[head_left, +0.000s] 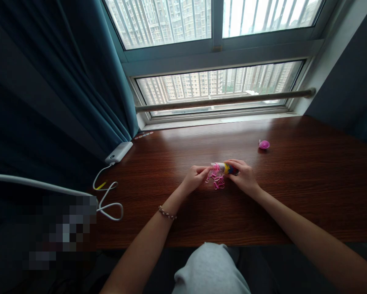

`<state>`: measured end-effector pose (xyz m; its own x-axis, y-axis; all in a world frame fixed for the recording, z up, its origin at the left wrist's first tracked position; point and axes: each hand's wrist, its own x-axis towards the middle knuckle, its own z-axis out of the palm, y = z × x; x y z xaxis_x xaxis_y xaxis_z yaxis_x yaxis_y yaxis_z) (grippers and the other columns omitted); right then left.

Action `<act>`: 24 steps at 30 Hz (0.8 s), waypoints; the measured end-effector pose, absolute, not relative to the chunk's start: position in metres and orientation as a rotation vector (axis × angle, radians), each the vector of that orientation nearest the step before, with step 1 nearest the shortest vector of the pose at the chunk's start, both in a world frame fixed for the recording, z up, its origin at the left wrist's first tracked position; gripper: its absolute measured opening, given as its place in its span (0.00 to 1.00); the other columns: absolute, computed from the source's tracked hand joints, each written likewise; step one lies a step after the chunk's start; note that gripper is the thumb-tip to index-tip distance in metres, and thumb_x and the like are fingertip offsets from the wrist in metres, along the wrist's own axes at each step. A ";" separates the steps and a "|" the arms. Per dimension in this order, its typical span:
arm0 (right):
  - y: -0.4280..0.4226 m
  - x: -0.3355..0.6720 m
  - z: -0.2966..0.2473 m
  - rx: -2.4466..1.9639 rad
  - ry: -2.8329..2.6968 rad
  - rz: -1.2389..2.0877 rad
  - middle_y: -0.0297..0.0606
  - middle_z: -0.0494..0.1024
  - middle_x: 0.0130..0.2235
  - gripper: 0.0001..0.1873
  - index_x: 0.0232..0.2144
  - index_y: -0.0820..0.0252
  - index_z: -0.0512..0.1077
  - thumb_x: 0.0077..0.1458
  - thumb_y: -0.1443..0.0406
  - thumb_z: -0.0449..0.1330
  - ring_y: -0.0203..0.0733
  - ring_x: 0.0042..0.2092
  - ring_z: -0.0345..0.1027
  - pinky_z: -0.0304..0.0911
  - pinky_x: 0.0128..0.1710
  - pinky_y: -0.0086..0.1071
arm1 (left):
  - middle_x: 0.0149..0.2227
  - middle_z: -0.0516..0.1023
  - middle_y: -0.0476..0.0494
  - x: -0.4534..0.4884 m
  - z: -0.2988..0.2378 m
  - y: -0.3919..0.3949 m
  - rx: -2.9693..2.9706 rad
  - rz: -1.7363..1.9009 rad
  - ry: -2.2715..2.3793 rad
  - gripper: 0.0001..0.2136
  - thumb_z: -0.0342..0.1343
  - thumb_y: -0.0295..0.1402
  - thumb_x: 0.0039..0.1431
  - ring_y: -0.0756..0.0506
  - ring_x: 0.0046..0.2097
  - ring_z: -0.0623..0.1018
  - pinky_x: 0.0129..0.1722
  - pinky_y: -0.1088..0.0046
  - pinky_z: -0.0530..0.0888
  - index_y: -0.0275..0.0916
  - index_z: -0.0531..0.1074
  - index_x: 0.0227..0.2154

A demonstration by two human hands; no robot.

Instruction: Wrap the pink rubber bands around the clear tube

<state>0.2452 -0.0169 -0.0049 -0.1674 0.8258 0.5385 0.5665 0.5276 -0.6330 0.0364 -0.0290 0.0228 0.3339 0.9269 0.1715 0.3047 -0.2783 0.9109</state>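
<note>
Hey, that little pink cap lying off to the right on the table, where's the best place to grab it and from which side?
Probably take the pink cap by its round rim, from above with a thumb-and-finger grip. It lies alone on the wooden table, apart from the right hand and the tube that hand holds, so nothing blocks the approach. It is too small to tell which way it faces.

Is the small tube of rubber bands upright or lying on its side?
On its side: the tube lies level between the left hand and right hand, with pink bands loose on the table beneath.
</note>
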 end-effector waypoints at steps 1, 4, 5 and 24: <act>-0.017 0.246 -0.004 -1.154 -1.835 0.373 0.37 0.74 0.43 0.21 0.41 0.54 0.72 0.40 0.70 0.59 0.45 0.46 0.66 0.60 0.49 0.41 | 0.16 0.64 0.52 0.036 0.024 -0.030 1.741 0.971 1.073 0.20 0.48 0.44 0.55 0.55 0.20 0.62 0.22 0.79 0.60 0.33 0.75 0.39; -0.017 0.247 0.000 -1.156 -1.783 0.439 0.37 0.75 0.43 0.21 0.42 0.54 0.72 0.41 0.68 0.60 0.45 0.45 0.67 0.61 0.48 0.40 | 0.19 0.66 0.51 0.036 0.028 -0.033 1.680 1.076 0.997 0.20 0.48 0.42 0.56 0.54 0.23 0.65 0.24 0.78 0.63 0.34 0.70 0.46; -0.017 0.247 0.001 -1.151 -1.772 0.470 0.37 0.75 0.43 0.21 0.42 0.54 0.72 0.41 0.68 0.61 0.45 0.45 0.67 0.61 0.48 0.40 | 0.20 0.68 0.51 0.036 0.028 -0.034 1.681 1.102 0.981 0.20 0.49 0.41 0.56 0.54 0.23 0.66 0.25 0.78 0.64 0.35 0.69 0.47; -0.025 0.236 0.002 -0.861 -1.804 0.795 0.42 0.71 0.48 0.30 0.51 0.57 0.63 0.44 0.62 0.64 0.44 0.46 0.67 0.66 0.44 0.38 | 0.40 0.75 0.41 0.047 0.022 -0.036 1.540 1.321 0.939 0.17 0.61 0.34 0.45 0.44 0.42 0.74 0.44 0.67 0.70 0.35 0.69 0.39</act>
<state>0.2362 -0.0250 0.0021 -0.3005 0.8289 0.4719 0.2111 0.5403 -0.8146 0.0466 -0.0358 0.0224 0.1503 0.9327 0.3279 0.0028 -0.3321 0.9433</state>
